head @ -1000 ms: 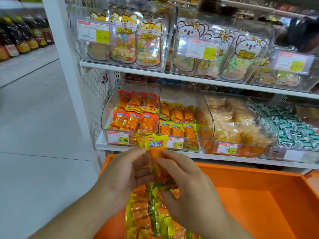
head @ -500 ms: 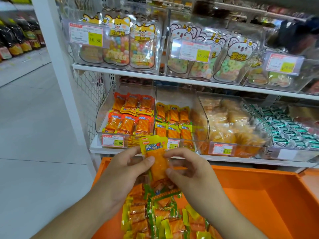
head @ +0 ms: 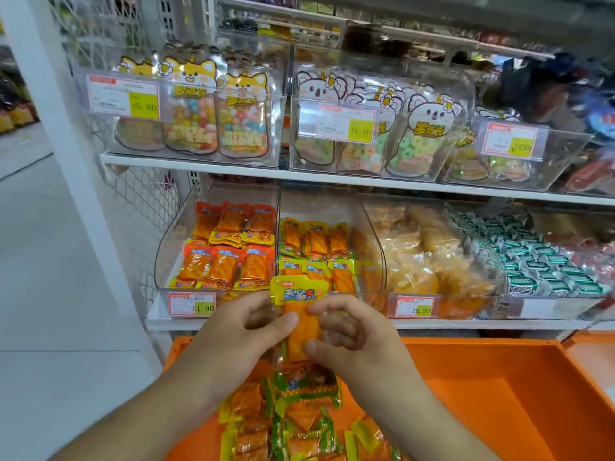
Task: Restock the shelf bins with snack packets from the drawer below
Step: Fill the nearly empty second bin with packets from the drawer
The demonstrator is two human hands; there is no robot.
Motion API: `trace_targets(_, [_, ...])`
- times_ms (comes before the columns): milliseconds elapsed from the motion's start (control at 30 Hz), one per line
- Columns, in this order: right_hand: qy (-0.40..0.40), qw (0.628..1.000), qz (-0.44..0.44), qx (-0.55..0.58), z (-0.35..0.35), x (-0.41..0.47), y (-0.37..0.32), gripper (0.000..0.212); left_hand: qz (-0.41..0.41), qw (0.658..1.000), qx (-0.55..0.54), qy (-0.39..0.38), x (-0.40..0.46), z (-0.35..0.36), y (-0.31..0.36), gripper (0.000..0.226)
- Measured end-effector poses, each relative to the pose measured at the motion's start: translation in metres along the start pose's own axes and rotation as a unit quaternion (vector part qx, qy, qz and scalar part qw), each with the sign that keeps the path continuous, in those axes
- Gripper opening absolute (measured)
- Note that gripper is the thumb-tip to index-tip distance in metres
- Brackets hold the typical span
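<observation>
Both hands are sitting higher against the shelf than in the earlier frames, and the yellow-topped packet (head: 301, 311) they carry is now standing upright just in front of the lower shelf's edge, overlapping the front wall of the second bin (head: 329, 207). The left hand (head: 239, 337) is reaching in from the lower left with the forearm angled up and to the right; its thumb is pressing on the packet's orange face while its fingers are curling behind the left edge, so its grip is closing on the packet. The right hand (head: 354, 341) is coming in from the lower right, wrist bent inward; its forefinger is arching over the packet's upper right side and its thumb is pinching the lower right edge, the other fingers lying loosely curled beside it. Each grip is therefore only slightly open, with the packet held between the two hands. Below the hands, the orange drawer (head: 482, 394) is standing pulled out, with a heap of loose packets (head: 293, 424) with green and yellow ends lying at its left side. On the lower shelf, the left bin (head: 176, 234) is holding orange-red packets in rows, and the second bin is holding yellow-topped packets matching the held one. Price tags (head: 191, 303) are hanging on the bin fronts. The upper shelf (head: 199, 166) is carrying clear bins of animal-shaped candy bags (head: 191, 104).
</observation>
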State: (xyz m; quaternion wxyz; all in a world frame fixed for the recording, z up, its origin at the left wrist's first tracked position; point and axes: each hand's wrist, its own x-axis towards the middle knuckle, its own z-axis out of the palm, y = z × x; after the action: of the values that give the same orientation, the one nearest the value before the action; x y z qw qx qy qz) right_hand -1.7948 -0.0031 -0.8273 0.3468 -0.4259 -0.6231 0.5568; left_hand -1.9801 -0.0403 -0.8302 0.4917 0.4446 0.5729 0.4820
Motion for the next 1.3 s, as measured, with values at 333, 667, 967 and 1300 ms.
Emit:
trace_targets(333, [0.056,0.998,-0.025,0.004,-0.016,0.039,0.001,0.039,0.084,0.982,0.162,0.051,0.052,-0.006,-0.003,0.040])
trace_targets(667, [0.134,0.983,0.065,-0.110,-0.024,0.175,0.005,0.036,0.172,0.803,0.569,0.031,0.078,-0.035,-0.027,0.077])
trace_targets(967, [0.028,0.938,0.111,-0.328,0.003,0.215,0.047,0.043,0.204,0.790,0.577,0.038,0.084,-0.041,-0.040,0.080])
trace_targets(1300, [-0.014,0.903,0.066,-0.424,0.000,0.205,0.041,0.054,0.218,0.791,0.570,0.048,0.085,-0.039,-0.044,0.082])
